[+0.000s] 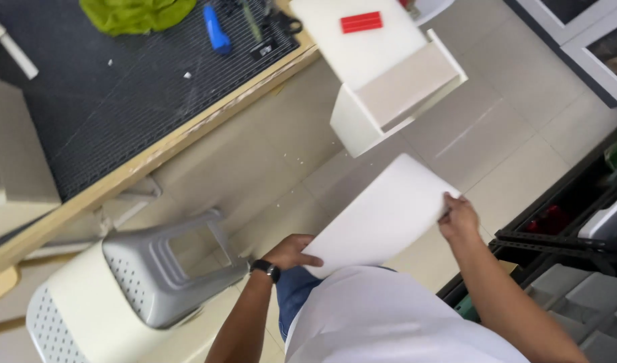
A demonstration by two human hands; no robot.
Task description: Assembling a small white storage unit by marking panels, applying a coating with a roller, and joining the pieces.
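I hold a flat white rectangular board point(382, 215) in front of my body, above the tiled floor. My left hand point(291, 252) grips its near left edge, and a dark watch sits on that wrist. My right hand point(458, 216) grips the board's right edge. The board tilts up and away from me. A white open box-like cabinet piece point(395, 84) stands on the floor beyond it, with a small red rectangular piece point(361, 22) lying on its top.
A workbench point(120, 101) with a dark ribbed mat lies at the left, with a green cloth point(135, 13) and a blue tool point(216, 29) on it. A grey stool point(167, 265) stacked on a cream one stands near my left arm. Dark shelving point(577, 228) is at the right.
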